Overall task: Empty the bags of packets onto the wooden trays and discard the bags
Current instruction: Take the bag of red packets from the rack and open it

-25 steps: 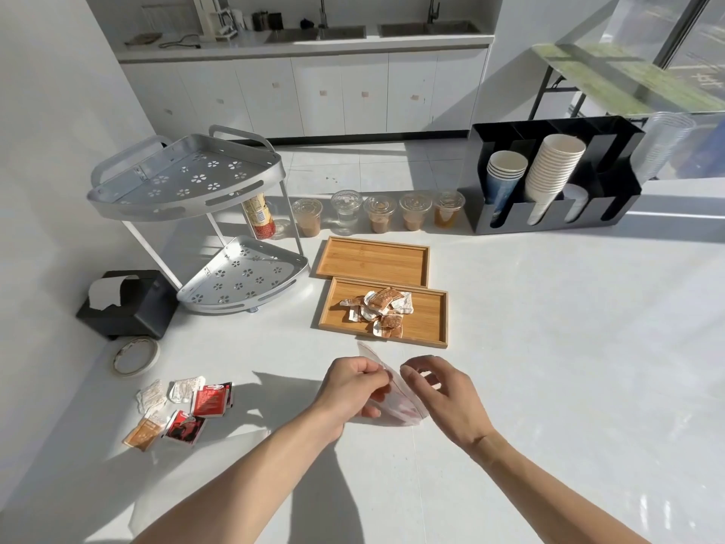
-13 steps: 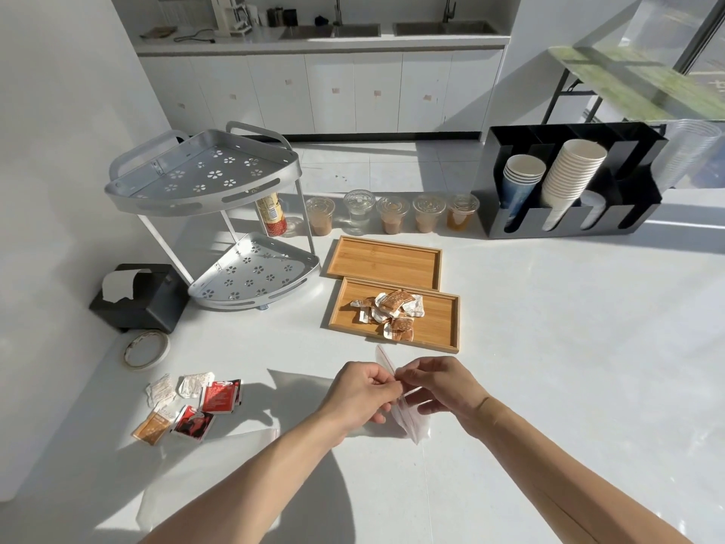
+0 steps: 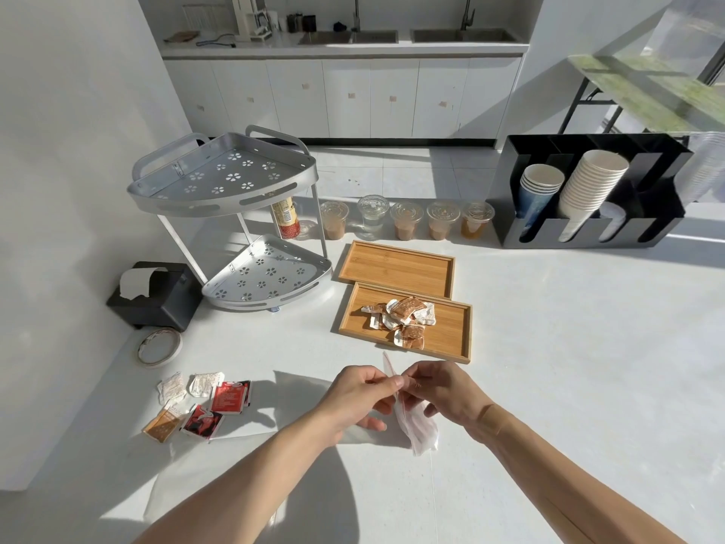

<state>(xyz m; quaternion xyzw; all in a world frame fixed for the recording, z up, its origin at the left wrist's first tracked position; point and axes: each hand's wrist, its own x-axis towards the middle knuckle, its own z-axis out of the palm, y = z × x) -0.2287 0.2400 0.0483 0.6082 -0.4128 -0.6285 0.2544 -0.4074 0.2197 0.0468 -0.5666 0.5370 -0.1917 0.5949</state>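
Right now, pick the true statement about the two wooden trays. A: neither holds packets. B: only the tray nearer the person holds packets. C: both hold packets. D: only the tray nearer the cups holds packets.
B: the near tray carries a heap of brown and white packets, while the far tray beside the row of lidded cups shows only bare wood.

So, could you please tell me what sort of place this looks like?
Probably an office pantry or drinks station: a cup dispenser with paper cups, lidded drink cups on the counter, and sinks behind.
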